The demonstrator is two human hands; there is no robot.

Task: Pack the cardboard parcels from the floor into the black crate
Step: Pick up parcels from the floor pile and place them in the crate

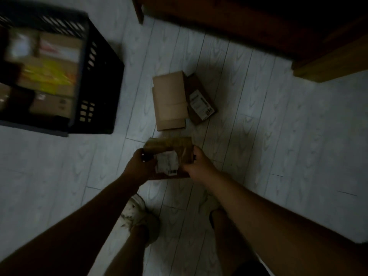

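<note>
A taped brown cardboard parcel (171, 148) with a white label is held low over the floor between both hands. My left hand (139, 166) grips its left side and my right hand (199, 166) grips its right side. Beyond it on the floor lie a pale cardboard parcel (169, 100) and, tucked beside it on the right, a darker parcel (201, 100) with a white label. The black crate (99, 80) stands at the upper left, blurred, with several parcels and something yellow inside.
Dark wooden furniture (258, 22) runs along the top and right, with a leg at the upper middle. Pale plank floor (298, 136) spreads all around. My feet in light slippers (139, 216) stand just below the held parcel.
</note>
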